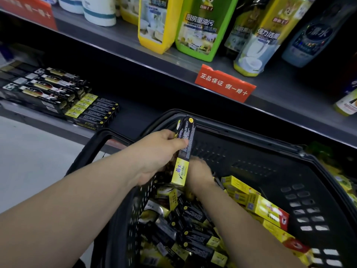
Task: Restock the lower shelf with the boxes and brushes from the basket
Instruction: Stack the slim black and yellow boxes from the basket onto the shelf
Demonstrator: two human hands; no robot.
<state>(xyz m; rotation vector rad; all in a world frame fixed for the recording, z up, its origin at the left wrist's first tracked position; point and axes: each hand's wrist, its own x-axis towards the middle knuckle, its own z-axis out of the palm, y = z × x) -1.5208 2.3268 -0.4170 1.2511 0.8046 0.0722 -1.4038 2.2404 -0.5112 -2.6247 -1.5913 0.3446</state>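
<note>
Left hand (158, 151): thumb on one face and fingers wrapped behind a long black-and-yellow cardboard box (183, 149), gripped about mid-length. The box is nearly upright with its yellow end down, over the basket's left rim. My read is that it has just been lifted clear of the pile, and the mid-length grip leaves both ends free for sliding it into a row.

Right hand (199, 171): motion-blurred, down in the black plastic shopping basket (309, 209) just beside the box's lower end. Can't tell whether it is steadying that end, gripping another box, or holding nothing.

Basket load:
- a loose jumble of matching black-and-yellow boxes (193, 238) on the left and centre
- yellow-and-red boxes (266, 209) stacked along the right side
- no brushes that I can make out

The basket sits right against the shelf front, presumably to keep each transfer short.

The dark grey lower shelf (133, 113) is stocked only at its left end:
- a row of long black boxes (46, 88) lying flat
- a shorter row of black-and-yellow boxes (92, 111) just beside it to the right, same product as the one in hand, packed side by side with ends toward the front edge

The shelf to the right of that row is bare, which looks like the slot for this box. It needs laying flat and aligning parallel with its neighbours.

Early in the job, judging by how full the basket is.

Risk: the upper shelf edge with the red paper price tag (224, 84) overhangs, so the box should go in low.
</note>
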